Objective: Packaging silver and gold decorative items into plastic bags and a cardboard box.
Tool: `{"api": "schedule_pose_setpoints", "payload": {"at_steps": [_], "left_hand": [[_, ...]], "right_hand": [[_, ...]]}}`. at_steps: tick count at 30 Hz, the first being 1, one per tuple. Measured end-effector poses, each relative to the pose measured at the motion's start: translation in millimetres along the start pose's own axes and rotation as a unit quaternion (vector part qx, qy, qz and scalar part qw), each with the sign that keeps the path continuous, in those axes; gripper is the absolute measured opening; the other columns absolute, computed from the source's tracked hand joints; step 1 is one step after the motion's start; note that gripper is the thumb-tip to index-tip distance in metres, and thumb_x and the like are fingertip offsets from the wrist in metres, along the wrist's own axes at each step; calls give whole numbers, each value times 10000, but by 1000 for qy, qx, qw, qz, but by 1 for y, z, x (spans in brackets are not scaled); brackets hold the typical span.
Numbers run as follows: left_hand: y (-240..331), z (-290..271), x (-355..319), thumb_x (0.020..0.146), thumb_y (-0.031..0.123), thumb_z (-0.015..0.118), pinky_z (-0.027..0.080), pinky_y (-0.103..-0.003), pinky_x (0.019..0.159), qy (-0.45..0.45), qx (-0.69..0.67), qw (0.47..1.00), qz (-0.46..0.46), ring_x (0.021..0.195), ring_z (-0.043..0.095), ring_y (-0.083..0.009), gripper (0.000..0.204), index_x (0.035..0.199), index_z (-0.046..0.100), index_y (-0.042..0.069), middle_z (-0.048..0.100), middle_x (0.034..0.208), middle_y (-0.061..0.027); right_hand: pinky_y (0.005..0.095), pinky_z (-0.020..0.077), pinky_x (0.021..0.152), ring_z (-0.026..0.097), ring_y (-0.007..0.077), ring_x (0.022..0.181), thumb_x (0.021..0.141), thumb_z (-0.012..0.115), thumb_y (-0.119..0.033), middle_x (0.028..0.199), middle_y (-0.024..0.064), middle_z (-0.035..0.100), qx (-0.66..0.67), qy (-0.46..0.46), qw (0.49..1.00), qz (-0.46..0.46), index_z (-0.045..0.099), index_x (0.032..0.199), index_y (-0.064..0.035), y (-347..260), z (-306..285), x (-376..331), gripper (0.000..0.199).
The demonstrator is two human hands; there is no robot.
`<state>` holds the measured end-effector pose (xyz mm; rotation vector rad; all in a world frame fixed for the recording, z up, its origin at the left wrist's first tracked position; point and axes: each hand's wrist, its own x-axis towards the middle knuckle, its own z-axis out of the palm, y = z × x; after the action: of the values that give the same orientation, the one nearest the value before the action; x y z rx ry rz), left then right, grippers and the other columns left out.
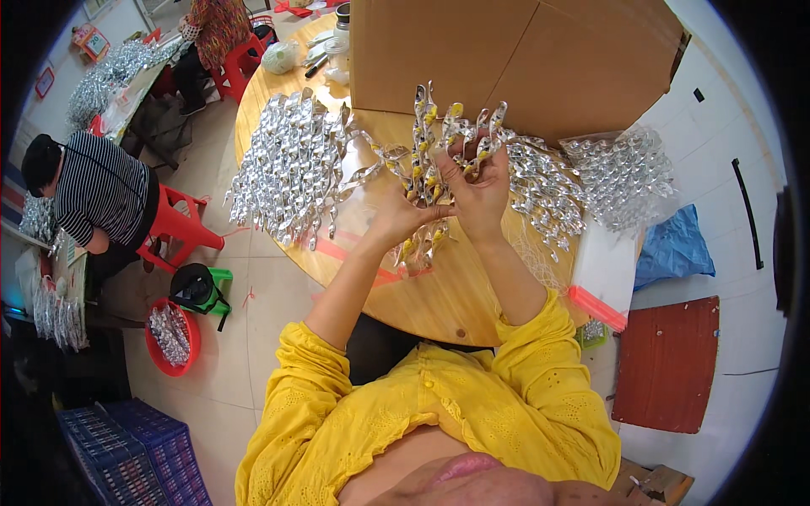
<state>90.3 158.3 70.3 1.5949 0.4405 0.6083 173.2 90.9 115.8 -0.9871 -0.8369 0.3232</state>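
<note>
Over the round wooden table [422, 305], my two hands are close together on a bunch of shiny silver twisted strips [424, 139] with yellow reflections. My left hand [396, 221] is closed around the lower part of the bunch, its thumb reaching toward the other hand. Higher up and to the right, my right hand [481, 198] has its fingers curled round the upper strips. Some finger ends are hidden behind the strips. A large pile of similar silver strips [291, 169] lies left of my hands, and a smaller pile [544, 194] lies to the right.
A big cardboard box [506, 59] stands at the table's far side. Bagged silver strips [624, 177] and a blue plastic bag [677, 244] are at the right. On the left, a person in a striped shirt [110, 181] sits on a red stool [181, 226], near a red basin [192, 341].
</note>
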Motion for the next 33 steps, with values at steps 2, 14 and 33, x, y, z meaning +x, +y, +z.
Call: {"api": "schedule_pose_setpoints", "payload": {"at_steps": [2, 14, 33], "left_hand": [[2, -1, 0, 566, 211, 758, 422, -289, 763, -5, 2, 1000, -9, 865, 519, -149, 642, 1079, 433, 2, 549, 964, -83], [-4, -2, 0, 555, 219, 763, 409, -303, 798, -17, 21, 999, 35, 909, 512, -173, 702, 1108, 397, -11, 534, 1004, -97], [27, 0, -10, 589, 179, 729, 425, -290, 735, -56, 95, 993, 35, 846, 543, -159, 541, 1027, 474, -9, 576, 930, -84]], "right_hand": [[202, 422, 656, 505, 77, 759, 717, 613, -15, 848, 20, 516, 13, 2, 1000, 10, 389, 1012, -23, 0, -1, -2, 371], [233, 435, 684, 509, 109, 796, 740, 590, -45, 902, 60, 504, -48, -50, 997, 16, 301, 1043, -28, -3, -2, 3, 419], [261, 457, 704, 543, 130, 769, 611, 716, -59, 870, 61, 536, 18, -84, 991, 102, 249, 1139, -8, -6, -6, 3, 706]]}}
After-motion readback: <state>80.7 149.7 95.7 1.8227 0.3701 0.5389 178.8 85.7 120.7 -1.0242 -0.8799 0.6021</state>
